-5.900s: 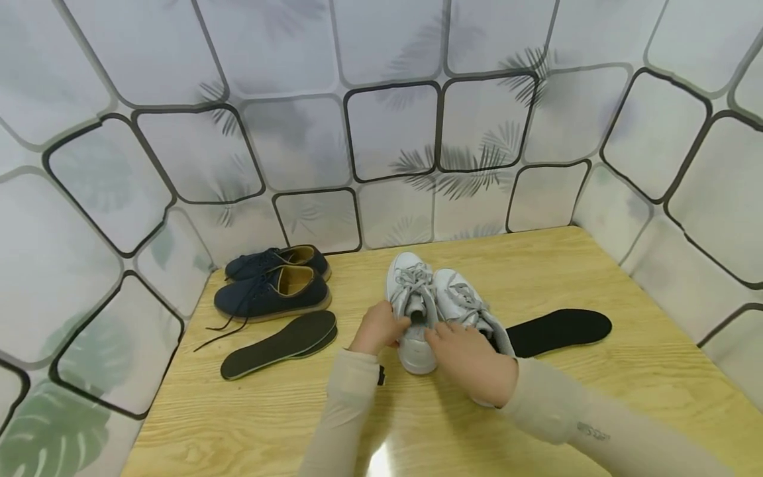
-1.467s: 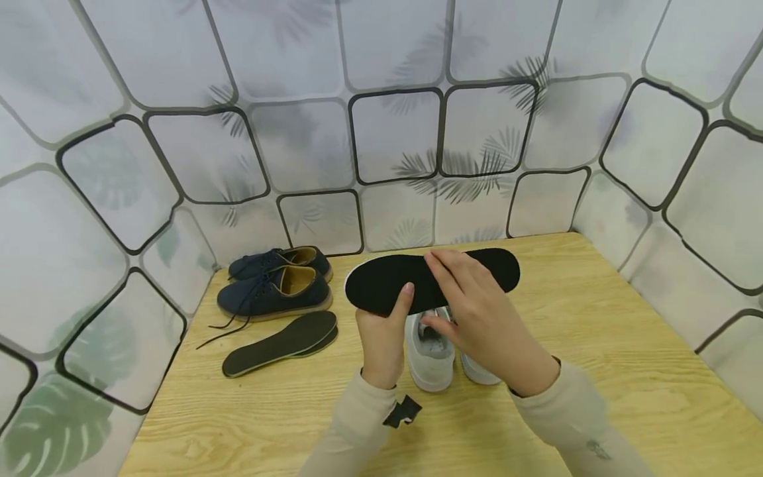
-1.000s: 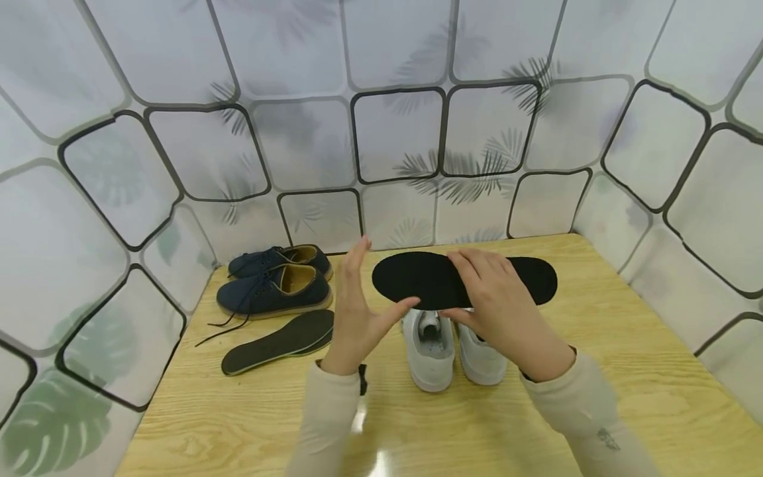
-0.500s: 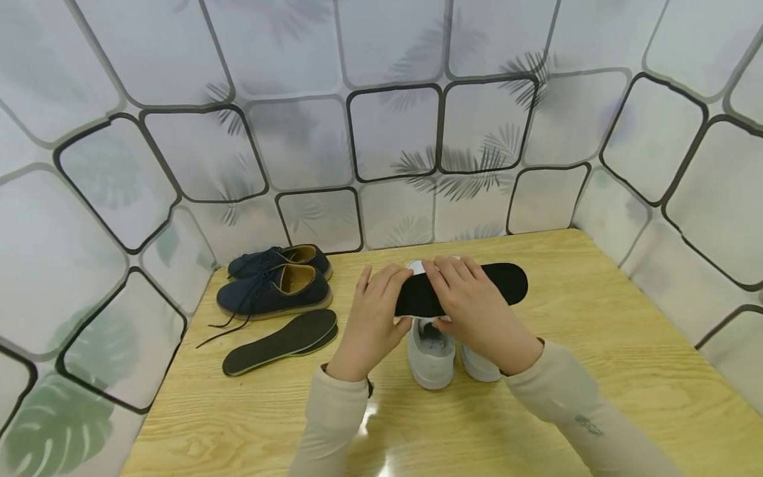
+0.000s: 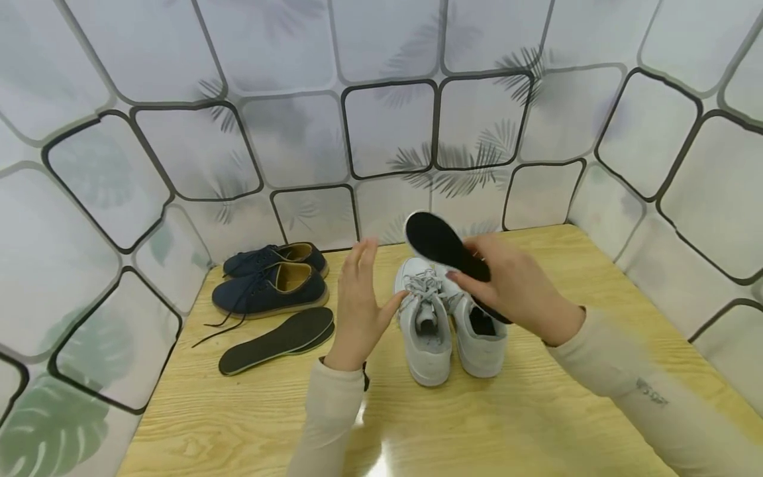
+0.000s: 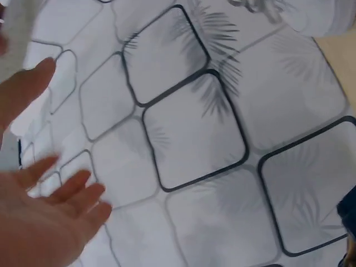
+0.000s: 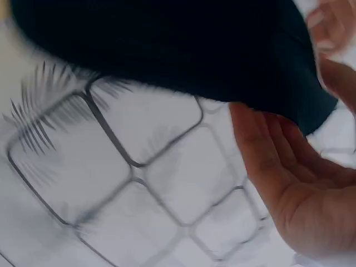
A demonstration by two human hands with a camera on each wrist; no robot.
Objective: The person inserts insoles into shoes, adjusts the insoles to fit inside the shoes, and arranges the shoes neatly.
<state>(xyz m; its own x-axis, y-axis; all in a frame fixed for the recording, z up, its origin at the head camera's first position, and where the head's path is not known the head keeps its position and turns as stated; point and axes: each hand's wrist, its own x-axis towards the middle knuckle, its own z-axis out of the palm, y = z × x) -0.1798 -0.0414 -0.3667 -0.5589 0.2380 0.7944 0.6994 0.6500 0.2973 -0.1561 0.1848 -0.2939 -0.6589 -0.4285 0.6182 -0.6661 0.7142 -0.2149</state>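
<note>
A black insole [image 5: 438, 240] is held up in my right hand [image 5: 515, 285], thumb on one side and fingers on the other. It slants above a pair of white lace-up sneakers [image 5: 426, 338], whose heels face me. In the right wrist view the insole [image 7: 167, 50] fills the top, with the right hand [image 7: 303, 189] at its edge. My left hand [image 5: 360, 308] is raised left of the sneakers, fingers straight and thumb spread, touching nothing. The left wrist view shows that left hand [image 6: 53, 217] with nothing in it.
Two navy lace-up shoes [image 5: 271, 291] stand at the back left of the wooden table [image 5: 238, 424]. Two dark insoles [image 5: 277, 341] lie overlapped in front of them. A patterned curtain [image 5: 390, 132] rises behind and at both sides.
The black insole was lifted off the table, held by both hands, and is now in my right hand alone, turned to a slant. My left hand has let go and moved left.
</note>
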